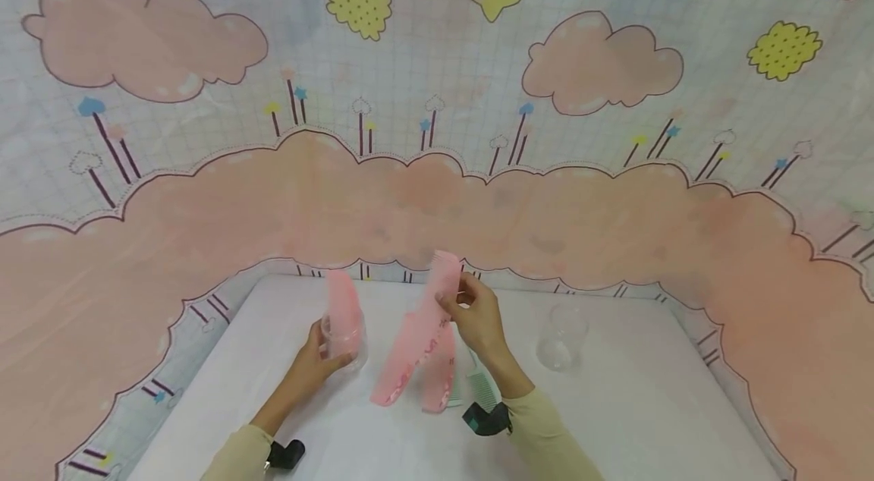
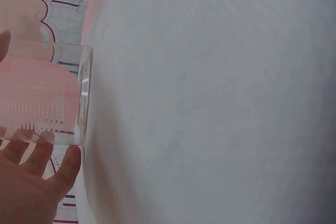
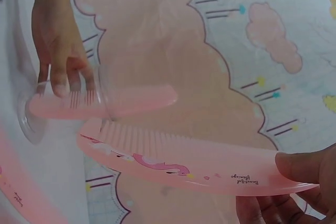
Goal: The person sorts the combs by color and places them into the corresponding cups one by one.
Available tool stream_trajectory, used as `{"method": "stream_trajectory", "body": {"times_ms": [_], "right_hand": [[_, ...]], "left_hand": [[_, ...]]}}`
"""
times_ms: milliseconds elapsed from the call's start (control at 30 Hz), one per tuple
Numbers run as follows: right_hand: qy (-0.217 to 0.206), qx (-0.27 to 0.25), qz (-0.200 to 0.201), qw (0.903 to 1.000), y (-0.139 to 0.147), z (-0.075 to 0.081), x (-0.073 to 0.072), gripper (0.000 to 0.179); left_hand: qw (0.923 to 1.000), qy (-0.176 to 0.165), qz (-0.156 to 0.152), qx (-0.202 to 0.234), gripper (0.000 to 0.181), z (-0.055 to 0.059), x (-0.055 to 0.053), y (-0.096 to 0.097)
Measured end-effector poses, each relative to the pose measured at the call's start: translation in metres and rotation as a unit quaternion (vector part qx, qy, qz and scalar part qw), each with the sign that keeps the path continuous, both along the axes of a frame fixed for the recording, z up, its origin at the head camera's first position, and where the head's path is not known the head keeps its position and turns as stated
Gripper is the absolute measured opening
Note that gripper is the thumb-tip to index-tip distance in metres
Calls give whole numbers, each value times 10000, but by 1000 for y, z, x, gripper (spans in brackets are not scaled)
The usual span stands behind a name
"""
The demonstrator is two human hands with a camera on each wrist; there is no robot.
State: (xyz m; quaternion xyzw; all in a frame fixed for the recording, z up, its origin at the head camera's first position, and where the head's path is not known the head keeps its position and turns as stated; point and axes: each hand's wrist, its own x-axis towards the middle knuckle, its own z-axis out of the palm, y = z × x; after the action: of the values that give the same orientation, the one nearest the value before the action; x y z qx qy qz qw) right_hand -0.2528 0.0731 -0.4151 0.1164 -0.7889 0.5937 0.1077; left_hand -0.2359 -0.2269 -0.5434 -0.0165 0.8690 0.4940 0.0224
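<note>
My left hand (image 1: 317,359) grips a clear plastic cup (image 2: 68,51), fingers spread along its wall. A pink comb (image 1: 344,299) stands in the cup, its upper end sticking out above the rim. The cup's base is close to the white table in the left wrist view. My right hand (image 1: 478,310) pinches another pink comb (image 3: 210,163) by one end between thumb and fingers. It carries a flamingo print, and its toothed end points toward the cup. Below the right hand, a further pink comb (image 1: 438,382) and a green comb (image 1: 482,390) lie on the table.
A second clear cup (image 1: 561,344) stands to the right on the white table (image 1: 649,390). Behind the table hangs a printed cloth (image 1: 437,208) with clouds and stars. Black wrist mounts (image 1: 488,419) sit on both forearms.
</note>
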Motion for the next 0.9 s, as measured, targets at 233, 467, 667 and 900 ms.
{"method": "stream_trajectory", "body": {"times_ms": [233,467,667,900], "right_hand": [[152,-179,67,9997,-9,6,-4,29],[267,-166,146,9994,-15,9,-6,28],[392,-101,152,9991,-19,13,-7,27],[519,-49,195,9984,-25,15,-9,25]], "left_hand": [[10000,-37,16,-51,99,0,-1,-1],[10000,-80,-2,-32,99,0,-1,-1],[10000,-70,-11,-69,99,1,-1,1],[10000,-16,-30,-20,97,0,-2,-1]]}}
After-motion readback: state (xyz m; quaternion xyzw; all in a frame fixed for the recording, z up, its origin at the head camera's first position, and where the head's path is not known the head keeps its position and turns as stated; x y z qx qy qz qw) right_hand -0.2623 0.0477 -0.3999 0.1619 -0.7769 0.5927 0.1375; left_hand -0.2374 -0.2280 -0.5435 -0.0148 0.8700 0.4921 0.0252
